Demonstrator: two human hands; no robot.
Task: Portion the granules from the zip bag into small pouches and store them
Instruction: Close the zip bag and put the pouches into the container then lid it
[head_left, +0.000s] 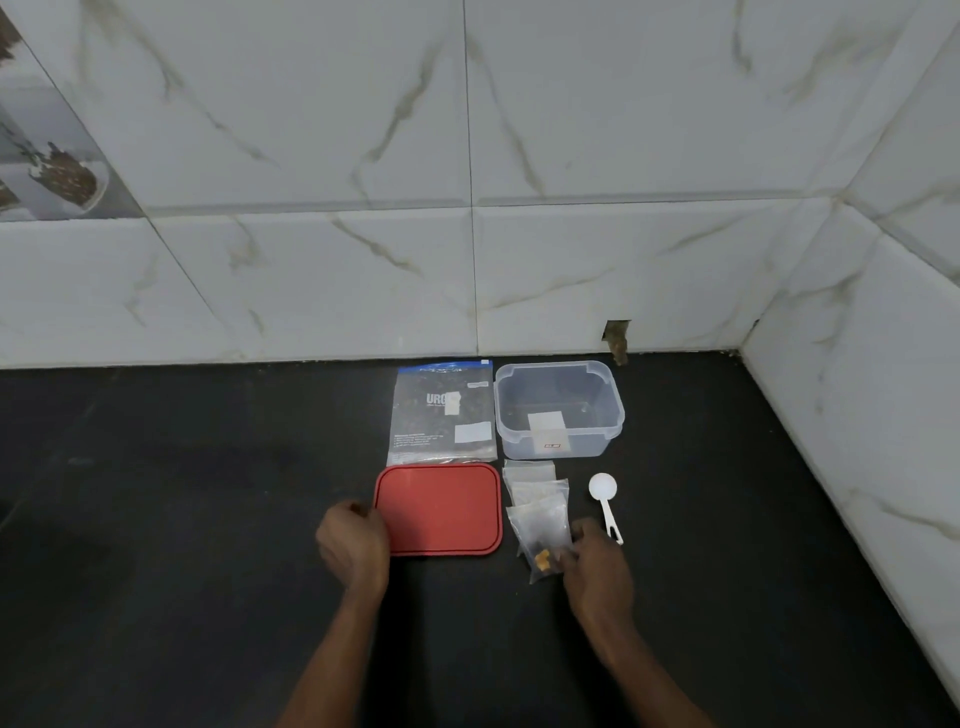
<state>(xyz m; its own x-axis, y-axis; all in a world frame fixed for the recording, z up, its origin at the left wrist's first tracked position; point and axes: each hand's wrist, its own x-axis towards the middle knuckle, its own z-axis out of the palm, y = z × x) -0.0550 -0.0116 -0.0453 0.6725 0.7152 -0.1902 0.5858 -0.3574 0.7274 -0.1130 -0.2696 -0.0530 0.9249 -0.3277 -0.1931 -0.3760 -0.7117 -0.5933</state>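
A clear zip bag (441, 413) with dark granules lies flat near the wall. To its right stands an open clear plastic container (558, 408). In front of the bag lies the red lid (439, 510); my left hand (353, 545) grips its left edge. A small stack of clear pouches (537, 506) lies right of the lid. My right hand (597, 564) pinches the near end of the front pouch, which has something yellow inside. A white measuring spoon (604, 499) lies right of the pouches.
Everything rests on a dark countertop (208, 519). White marble-tiled walls (467, 208) close off the back and the right side, meeting in a corner at the far right. A small hole (616, 338) shows in the back wall's base.
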